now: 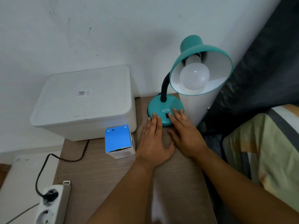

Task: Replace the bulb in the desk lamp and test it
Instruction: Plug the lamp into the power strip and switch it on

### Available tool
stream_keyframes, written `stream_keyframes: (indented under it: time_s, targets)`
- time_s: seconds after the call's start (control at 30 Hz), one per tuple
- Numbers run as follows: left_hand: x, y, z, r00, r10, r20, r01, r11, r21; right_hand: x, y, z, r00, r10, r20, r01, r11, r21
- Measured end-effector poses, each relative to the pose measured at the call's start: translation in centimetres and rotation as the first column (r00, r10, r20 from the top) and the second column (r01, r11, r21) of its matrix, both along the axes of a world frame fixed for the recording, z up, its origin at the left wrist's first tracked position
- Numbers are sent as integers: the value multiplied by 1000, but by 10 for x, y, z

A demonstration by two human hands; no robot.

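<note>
I see both hands flat on the desk (100, 167): my left hand (153, 143) touches the teal lamp's base (159, 109), my right hand (186, 136) fingers its switch (167, 115); bulb (194, 76) fitted.

Wood-grain table (178, 175), white lidded box (84, 102), blue carton (119, 140), teal lamp base (160, 113), both hands flat

The teal desk lamp (166, 113) stands on the wooden table (100, 168), its tipped shade holding a round white bulb (194, 76) that is not glowing.
</note>
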State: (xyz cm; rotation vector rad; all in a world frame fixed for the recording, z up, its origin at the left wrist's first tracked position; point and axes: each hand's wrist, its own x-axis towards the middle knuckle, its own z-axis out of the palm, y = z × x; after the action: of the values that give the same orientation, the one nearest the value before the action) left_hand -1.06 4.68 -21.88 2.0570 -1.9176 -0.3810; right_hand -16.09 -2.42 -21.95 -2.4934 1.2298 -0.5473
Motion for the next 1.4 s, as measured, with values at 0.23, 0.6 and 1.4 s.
stream_keyframes:
  time_s: [0.23, 0.6, 1.4]
  targets:
    - [1, 1, 0, 1000, -27, -12, 27, 1000, -9, 0, 3, -2, 997, -26, 78, 22, 999, 48]
    - [2, -1, -3, 999, -32, 13, 32, 999, 0, 0, 2, -3, 997, -21, 75, 16, 998, 64]
    - [-1, -1, 10, 999, 3, 43, -4, 999, 37, 1, 1, -2, 996, -36, 83, 27, 994, 104]
